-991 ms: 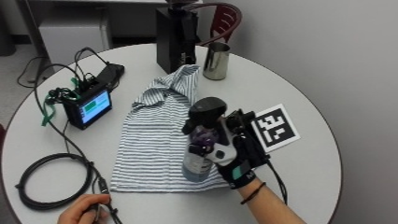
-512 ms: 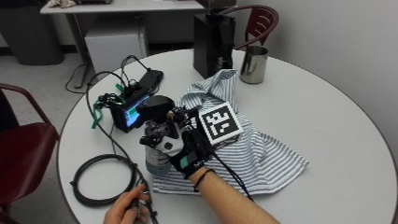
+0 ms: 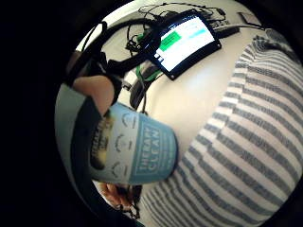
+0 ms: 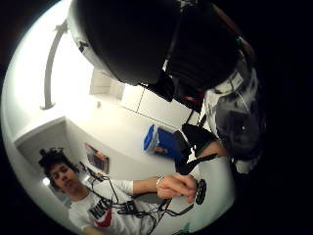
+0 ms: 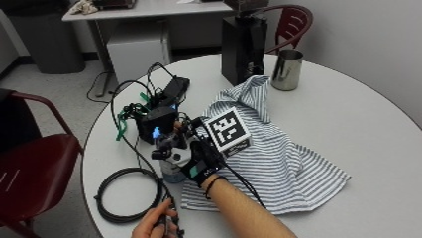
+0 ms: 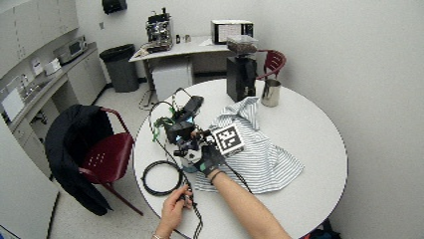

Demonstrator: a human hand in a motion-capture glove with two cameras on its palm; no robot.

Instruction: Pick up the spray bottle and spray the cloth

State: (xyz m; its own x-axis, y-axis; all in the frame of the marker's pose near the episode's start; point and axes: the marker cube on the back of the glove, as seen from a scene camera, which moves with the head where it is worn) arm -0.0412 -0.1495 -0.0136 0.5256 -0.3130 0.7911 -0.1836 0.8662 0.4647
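Observation:
My gloved right hand (image 5: 200, 159) grips a spray bottle (image 5: 173, 166) upright at the left edge of the striped cloth (image 5: 277, 153). The bottle carries a light blue label (image 3: 135, 153) and a black spray head (image 4: 129, 36), which fills much of the thumb side palm view. Whether its base touches the table I cannot tell. The blue-and-white striped cloth (image 3: 246, 146) lies crumpled across the middle of the round white table (image 5: 356, 114), right beside the bottle. The wide outside view shows the same: hand (image 6: 211, 158), bottle (image 6: 188, 162), cloth (image 6: 258, 152).
A small black device with a lit screen (image 5: 157, 125) and tangled wires sits just behind the bottle. A coiled black cable (image 5: 125, 196) lies at the table's near left, by the bare left hand (image 5: 157, 225). A metal cup (image 5: 287, 69) and a black grinder (image 5: 244, 49) stand at the back.
The outside camera has shifted. Against the cloth, the hand and bottle have gone from over its striped lower part to its left edge, nearer the small device.

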